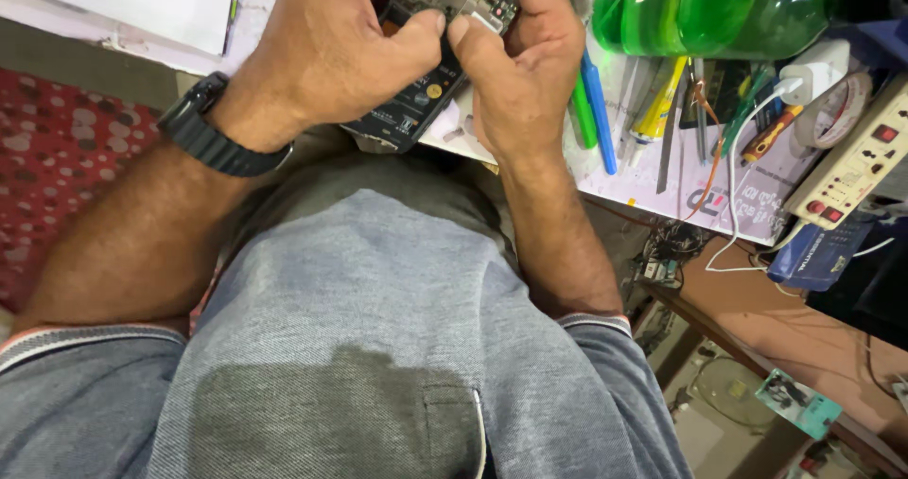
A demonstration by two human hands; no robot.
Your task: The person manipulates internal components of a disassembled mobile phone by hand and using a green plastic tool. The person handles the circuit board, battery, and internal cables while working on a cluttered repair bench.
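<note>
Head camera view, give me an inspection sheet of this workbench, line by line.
Surface: white bench top, crowded along its right side.
Job's things: opened phone with its circuit board exposed, held above the bench edge.
Clutter: green bottle, blue pen, tape roll, assorted tools.
Hands: left hand and right hand both grip the phone, thumbs pressing its middle; black watch on the left wrist.
Cables: white cable from a charger; power strip.
Surroundings: red patterned mat, grey shirt.
</note>
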